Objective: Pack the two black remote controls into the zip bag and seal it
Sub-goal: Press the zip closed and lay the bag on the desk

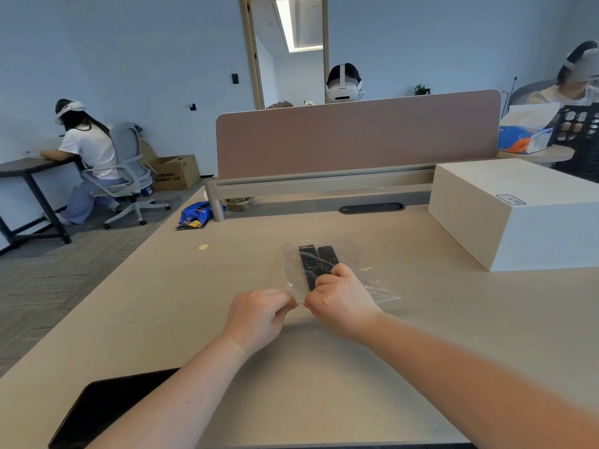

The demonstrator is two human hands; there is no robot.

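Clear plastic zip bag point(293, 273) holding two black remote controls point(316, 262) is lying on the bench point(194, 303); left hand point(259, 314) and right hand point(340, 298) are pinching its near edge; white box point(518, 212) label unreadable

We have one view only, from a wide-angle camera on the person's head, looking forward and down across a pale wooden desk point(194, 319), so no second view shares any of the scene. Both bare forearms reach in from the bottom edge, close to the lens, and the left hand point(256, 315) and right hand point(340, 303) sit just below the middle. Farther off, the view reaches a pink divider point(356, 137) and the blue wall point(129, 43) behind it.
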